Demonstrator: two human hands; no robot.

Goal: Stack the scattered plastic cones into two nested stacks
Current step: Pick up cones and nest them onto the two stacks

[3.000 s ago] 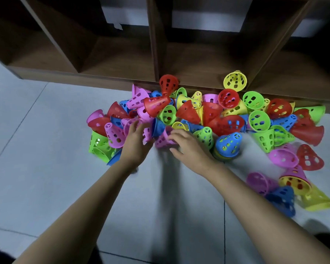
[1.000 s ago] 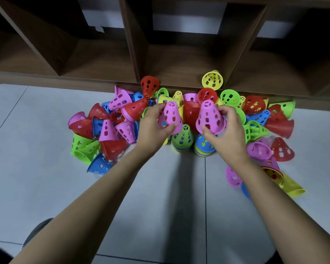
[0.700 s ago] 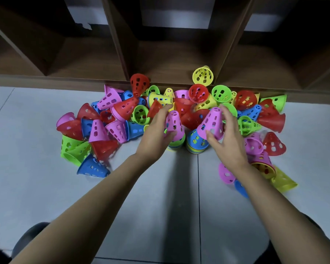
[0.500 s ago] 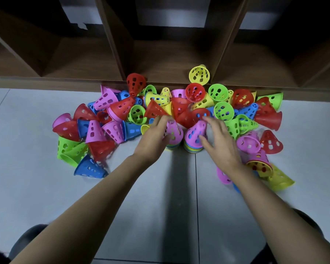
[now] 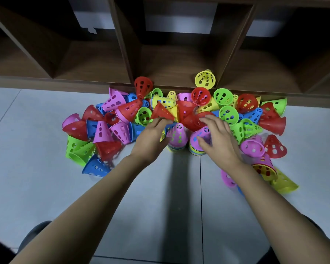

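Two stacks (image 5: 176, 139) at near edge of cone pile (image 5: 225, 115), floor (image 5: 170, 197) nearside; left hand (image 5: 151, 139), right hand (image 5: 221, 141) grip slack, holding nothing.

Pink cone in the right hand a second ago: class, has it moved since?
Yes. The pink cone has gone down from mid-air onto the right stack, which stands on the floor seam.

Two upright nested stacks (image 5: 176, 139) (image 5: 199, 142) topped pink, side by side, loose perforated cones (image 5: 226, 115) heaped behind
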